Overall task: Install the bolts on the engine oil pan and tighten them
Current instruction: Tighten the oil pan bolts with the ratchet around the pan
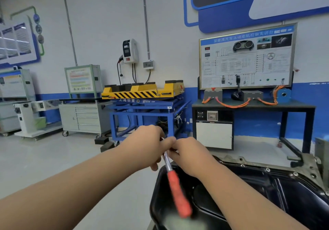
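Note:
The black oil pan [267, 190] fills the lower right, seated on a grey engine flange [309, 165] with several bolts [295, 174] along its far rim. A ratchet wrench with a red handle [178, 192] and a shiny metal shaft hangs down and toward me over the pan's near-left corner. My left hand [144, 146] and my right hand [188, 155] meet at the wrench's upper end, fingers curled around its head. The head itself and whatever sits on it are hidden by my fingers.
A blue lift table with a yellow striped top [142, 94] stands straight ahead. A black bench with a wiring training board [247, 57] is to the right. Grey cabinets [85, 117] line the left wall. Grey floor lies to the left of the pan.

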Demonstrator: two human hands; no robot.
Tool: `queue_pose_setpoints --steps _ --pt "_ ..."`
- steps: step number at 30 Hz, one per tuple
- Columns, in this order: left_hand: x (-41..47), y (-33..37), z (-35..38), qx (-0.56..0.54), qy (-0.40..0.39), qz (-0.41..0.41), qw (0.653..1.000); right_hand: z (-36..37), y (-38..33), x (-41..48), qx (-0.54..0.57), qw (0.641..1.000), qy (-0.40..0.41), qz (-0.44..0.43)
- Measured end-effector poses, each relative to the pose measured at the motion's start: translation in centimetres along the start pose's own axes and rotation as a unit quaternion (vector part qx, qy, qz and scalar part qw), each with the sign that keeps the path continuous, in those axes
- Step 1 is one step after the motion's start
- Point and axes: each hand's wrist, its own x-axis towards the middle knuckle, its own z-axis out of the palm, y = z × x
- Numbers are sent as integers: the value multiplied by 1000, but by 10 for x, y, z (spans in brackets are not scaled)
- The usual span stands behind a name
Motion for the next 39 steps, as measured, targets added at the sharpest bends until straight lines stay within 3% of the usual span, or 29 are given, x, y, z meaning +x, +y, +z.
queue_pose_setpoints --steps 1,3,6,7,8,9,10,12,15,17,19,21,23,25,28,30,32,36,39 --pt "0 3 1 4 13 -6 1000 0 -1 0 0 1000 3 9" --pt "1 2 1 144 40 77 986 -2 0 -1 20 999 7 37" --pt "9 -5 -9 349 54 271 895 -5 3 -1 27 998 -2 50" --pt "10 -8 -12 385 46 317 866 -5 2 -2 29 998 -12 45" --pt "10 -12 -13 380 43 341 859 -4 1 -3 30 999 -19 38" --pt "11 -16 -11 358 47 343 867 -5 0 -4 29 999 -22 30" --pt "9 -18 -9 296 61 314 900 -5 0 -4 26 999 -19 26" --pt "3 -19 -3 154 86 174 969 -5 -1 -5 23 999 0 28" --pt "1 -17 8 39 52 25 998 -5 -6 -4 -9 999 13 33" --pt "1 -14 8 31 43 18 998 -4 -6 -4 -22 999 11 36" --pt "2 -12 0 141 58 86 985 -5 -5 -4 -27 999 11 41" --pt "6 -13 -14 274 56 192 941 -5 -5 -3 -26 999 4 47" --pt "10 -12 -22 360 33 243 900 -4 -6 -3 -22 999 -11 45" --pt "9 -9 -22 324 23 208 923 -5 -5 -4 -9 999 -27 37" --pt "5 -4 -11 134 -4 56 989 -5 -2 -5 21 999 -29 28" --pt "2 -3 -4 70 -26 2 997 -5 -2 -6 15 999 -26 20" --pt "0 -5 1 146 18 41 988 -4 -2 -5 -7 1000 -17 22" --pt "5 -14 -7 358 35 177 916 -2 -1 -2 -19 999 8 35" --pt "5 -18 -14 300 34 171 938 0 0 0 -1 999 4 32"
